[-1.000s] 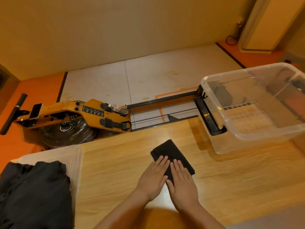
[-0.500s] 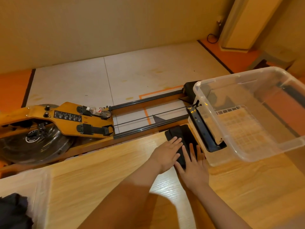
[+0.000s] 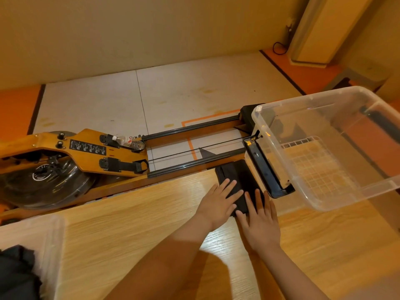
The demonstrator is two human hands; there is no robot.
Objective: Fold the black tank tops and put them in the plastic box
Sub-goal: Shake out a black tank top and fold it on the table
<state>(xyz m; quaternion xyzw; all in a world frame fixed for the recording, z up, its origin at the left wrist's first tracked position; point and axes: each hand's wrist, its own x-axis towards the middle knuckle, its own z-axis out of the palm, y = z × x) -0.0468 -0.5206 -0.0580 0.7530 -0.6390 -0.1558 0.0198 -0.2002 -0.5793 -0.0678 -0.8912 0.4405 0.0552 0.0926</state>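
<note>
Grained wood table holds a rectangular folded black tank top.

One wide-angle view from the person's head, facing forward and steeply down. The table fills the foreground within arm's reach, the box at right, floor and wall beyond.

Cannot see the near end of the folded black tank top, covered by the left hand and right hand. Loses the plastic box on its right side to the picture's edge, likewise most of the dark clothes heap and its clear bin at lower left. Cannot read the label print on the rowing machine: too small.
</note>
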